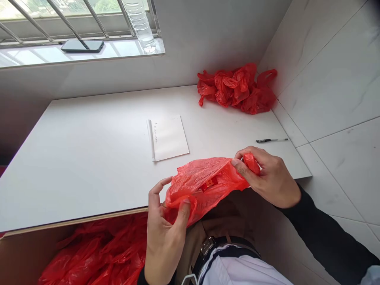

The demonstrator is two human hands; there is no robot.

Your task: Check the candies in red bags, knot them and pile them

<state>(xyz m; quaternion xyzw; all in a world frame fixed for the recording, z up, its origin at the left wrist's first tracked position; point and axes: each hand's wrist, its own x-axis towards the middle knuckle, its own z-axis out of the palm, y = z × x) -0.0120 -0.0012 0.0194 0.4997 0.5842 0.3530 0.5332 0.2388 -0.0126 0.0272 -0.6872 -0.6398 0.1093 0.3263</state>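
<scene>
1. Two bare hands share one red bag (204, 170) at the centre of the frame, above the near edge of the white table (89, 146).
2. The left hand (166, 233), lower centre, has its thumb and fingers closed on the bag's left end, thumb on the near side.
3. The right hand (267, 174), right of centre, pinches the other end between thumb and fingers, with a bunched fold of red film in its curl.
4. Between them the film is spread and creased; a darker red patch with yellowish marks (210, 183) shows at its middle. Whether it is print or something inside, I can't tell.
5. The step in hand looks to me like spreading or opening the bag.
6. The next move, I'd judge, calls for a firm hold at both ends and a gentle pull, since such thin film could tear.
7. More red bags lie heaped at upper right (234, 89) and in a brown box (18, 253) at lower left.
8. A notepad (170, 138) lies above the held bag, a pen (271, 140) above the right hand.
</scene>
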